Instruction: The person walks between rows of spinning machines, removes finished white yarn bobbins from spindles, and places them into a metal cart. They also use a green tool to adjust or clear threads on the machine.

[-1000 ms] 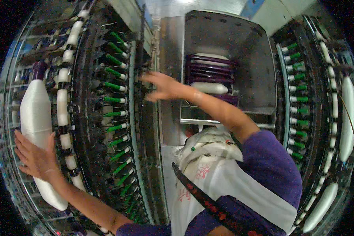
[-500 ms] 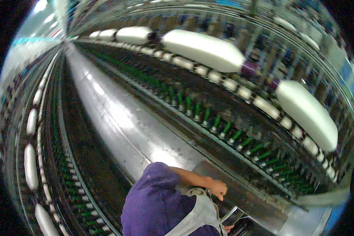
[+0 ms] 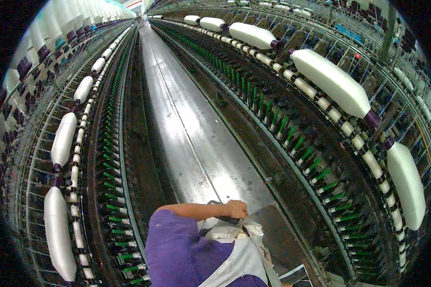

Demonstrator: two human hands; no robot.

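Observation:
My left hand [image 3: 236, 209] is closed in front of my body, the bare forearm reaching across from a purple sleeve [image 3: 177, 239]. Its fingers curl over or beside a dark, flat-looking piece [image 3: 228, 220]; what they hold, if anything, is hidden. Just below the hand, a pale apron [image 3: 239, 263] bulges at its front, with a crumpled whitish bundle [image 3: 255, 228] there. Of my right hand [image 3: 286, 285] only a sliver of skin shows at the lower edge, near a thin, bright metal frame [image 3: 296, 274]; its fingers are hidden.
A shiny metal-looking aisle floor [image 3: 177, 105] runs between two long spinning frames. Rows of green spindles [image 3: 297, 143] line both sides. Large white roving bobbins [image 3: 330, 81] hang above white rollers [image 3: 342, 122]. More white bobbins [image 3: 62, 138] hang on the left.
The view has swung right, so the aisle stands more upright. My left hand has moved left and up, closer to the dark piece. My right hand has mostly slipped below the lower edge.

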